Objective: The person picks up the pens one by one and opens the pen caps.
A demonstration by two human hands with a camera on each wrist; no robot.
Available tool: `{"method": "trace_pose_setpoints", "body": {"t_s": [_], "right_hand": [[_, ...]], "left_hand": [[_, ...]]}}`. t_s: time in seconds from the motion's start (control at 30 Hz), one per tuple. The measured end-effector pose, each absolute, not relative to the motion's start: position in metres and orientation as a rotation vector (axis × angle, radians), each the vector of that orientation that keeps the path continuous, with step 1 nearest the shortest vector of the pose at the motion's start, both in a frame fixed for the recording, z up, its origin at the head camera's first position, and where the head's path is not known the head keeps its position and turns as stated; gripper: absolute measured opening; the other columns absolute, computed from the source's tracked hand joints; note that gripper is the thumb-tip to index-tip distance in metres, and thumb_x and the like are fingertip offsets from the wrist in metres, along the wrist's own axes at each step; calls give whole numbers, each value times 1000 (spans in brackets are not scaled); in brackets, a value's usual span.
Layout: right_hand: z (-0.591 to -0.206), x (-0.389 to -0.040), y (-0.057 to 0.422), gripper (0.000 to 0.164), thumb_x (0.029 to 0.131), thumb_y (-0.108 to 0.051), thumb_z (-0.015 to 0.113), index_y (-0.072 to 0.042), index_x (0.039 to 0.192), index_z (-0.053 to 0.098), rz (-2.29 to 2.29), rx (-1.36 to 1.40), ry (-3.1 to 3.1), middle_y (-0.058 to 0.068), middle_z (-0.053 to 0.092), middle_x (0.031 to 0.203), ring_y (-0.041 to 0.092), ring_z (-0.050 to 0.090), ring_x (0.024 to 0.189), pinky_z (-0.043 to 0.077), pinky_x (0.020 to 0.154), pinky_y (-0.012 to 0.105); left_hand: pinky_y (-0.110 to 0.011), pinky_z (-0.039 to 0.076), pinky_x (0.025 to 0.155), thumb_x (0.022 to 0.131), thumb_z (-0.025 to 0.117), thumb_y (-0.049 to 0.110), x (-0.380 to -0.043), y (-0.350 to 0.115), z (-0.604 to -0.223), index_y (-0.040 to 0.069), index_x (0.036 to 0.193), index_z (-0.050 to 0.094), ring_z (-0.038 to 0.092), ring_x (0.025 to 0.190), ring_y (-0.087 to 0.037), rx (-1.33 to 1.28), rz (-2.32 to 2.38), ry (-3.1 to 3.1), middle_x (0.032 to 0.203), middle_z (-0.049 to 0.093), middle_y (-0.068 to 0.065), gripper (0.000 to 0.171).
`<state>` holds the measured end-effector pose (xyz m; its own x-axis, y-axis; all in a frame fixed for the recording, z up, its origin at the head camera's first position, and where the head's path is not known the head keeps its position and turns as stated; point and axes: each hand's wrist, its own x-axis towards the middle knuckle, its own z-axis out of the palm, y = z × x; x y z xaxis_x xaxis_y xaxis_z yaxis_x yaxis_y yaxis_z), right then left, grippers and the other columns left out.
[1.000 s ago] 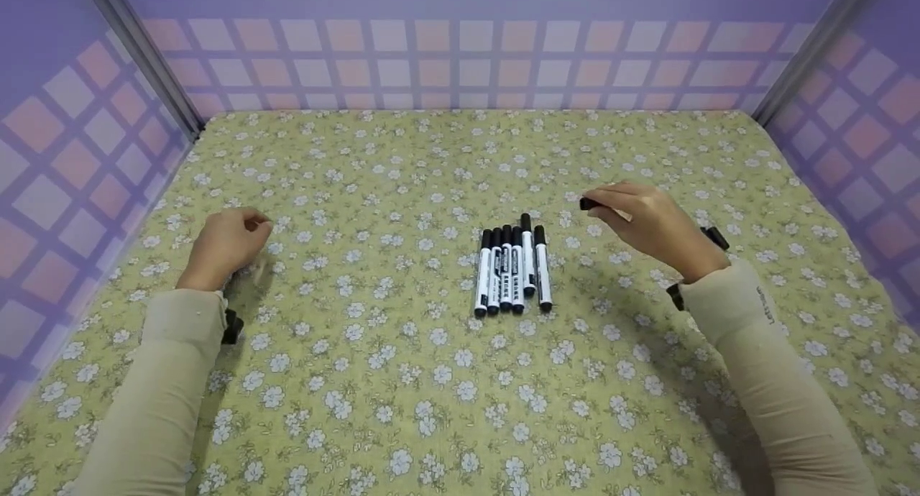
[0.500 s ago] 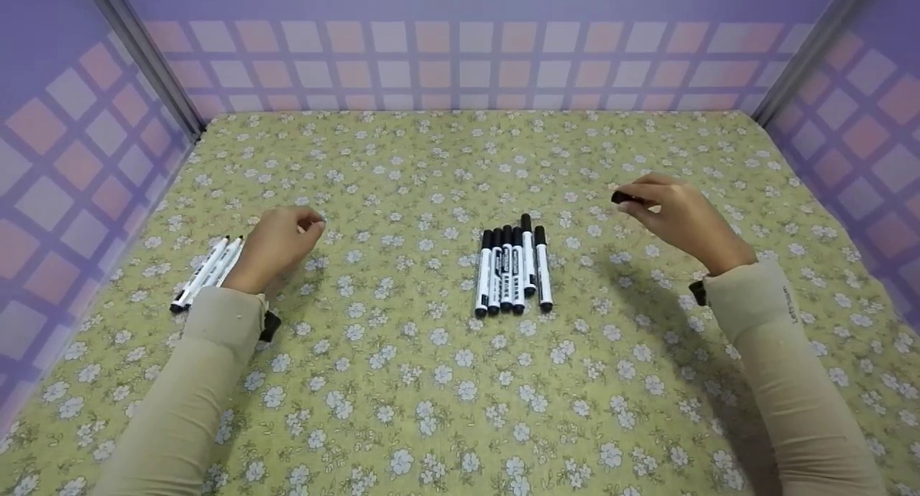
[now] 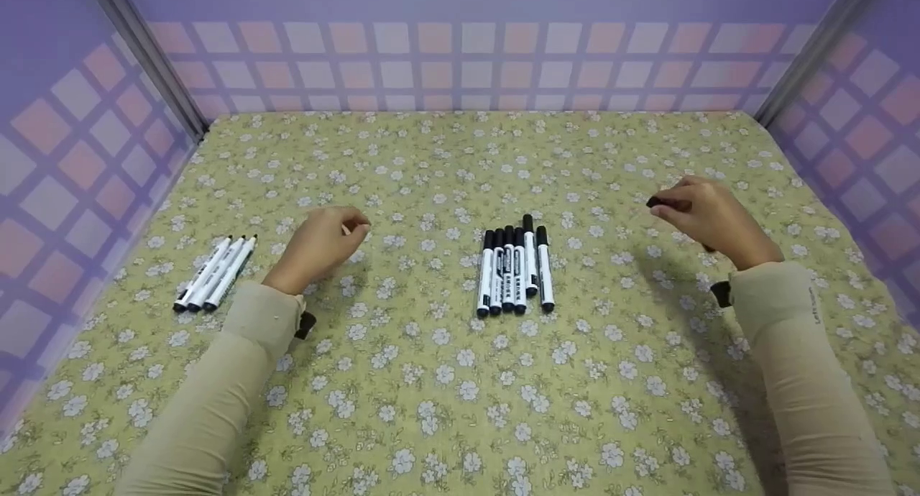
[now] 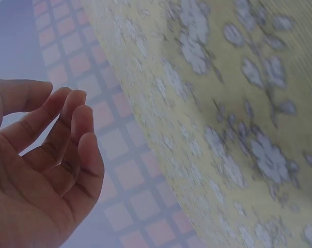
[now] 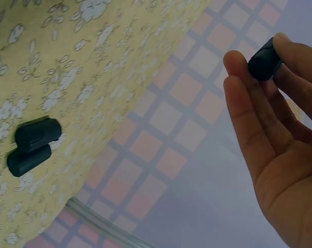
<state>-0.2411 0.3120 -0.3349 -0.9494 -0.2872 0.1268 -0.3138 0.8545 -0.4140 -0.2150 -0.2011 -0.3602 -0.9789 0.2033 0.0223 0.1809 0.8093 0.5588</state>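
My right hand (image 3: 711, 219) pinches a black marker cap (image 5: 264, 59) between thumb and fingertips, above the cloth at the right. Beneath it, two more black caps (image 5: 37, 134) lie side by side, almost wholly hidden by the hand in the head view. My left hand (image 3: 316, 244) hovers left of the middle, its fingers loosely bent and holding nothing. To its left lie three uncapped white markers (image 3: 218, 272), dark tips pointing away. Between the hands, several capped white markers (image 3: 509, 273) lie roughly parallel, black caps at the far end; one sits slightly farther back.
A yellow floral cloth (image 3: 402, 402) covers the table. Purple panels with pink and white squares stand along the back (image 3: 460, 57), the left (image 3: 79, 151) and the right (image 3: 855, 115), joined by grey corner posts.
Both hands have moved right, the right one carrying the cap. The left hand has moved off the three uncapped markers, uncovering them. The capped markers have stayed put.
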Motion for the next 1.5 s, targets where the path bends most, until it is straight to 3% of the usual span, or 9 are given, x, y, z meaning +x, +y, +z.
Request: {"method": "trace_pose_setpoints", "body": {"t_s": [0.1,0.2,0.33,1.03,1.5], "right_hand": [[-337,-243,320,37,97,-26,59,0,122,64,708,424,-3006,18,59,105,24,53,61,44,52,31],[-338,-245,327,37,97,-25,58,2,122,64,716,392,-3021,21,60,107,31,59,73,51,64,42],[-341,-247,336,39,98,-26,57,4,122,64,742,336,-3040,26,59,111,38,59,93,47,82,57],[-366,-251,392,47,99,-30,53,9,125,59,811,-10,-3098,34,58,120,48,58,103,47,83,58],[-375,-252,411,49,99,-23,50,13,133,48,828,-191,-3196,40,47,129,52,53,110,46,87,61]], "left_hand": [[-43,50,77,100,50,22,-216,-192,-361,4,119,65,61,92,-27,342,932,2927,111,64,-14,30],[-43,50,80,101,50,21,-217,-184,-362,3,119,65,61,94,-26,358,968,2895,111,64,-13,29],[-41,50,78,100,51,21,-219,-172,-364,3,118,65,61,92,-25,380,1006,2859,109,65,-12,28],[-32,48,66,99,53,19,-219,-140,-371,4,112,67,59,81,-20,492,1098,2772,105,67,-14,24],[-33,47,67,99,53,20,-219,-138,-374,5,113,68,59,83,-21,496,1106,2734,105,67,-14,25]]}}
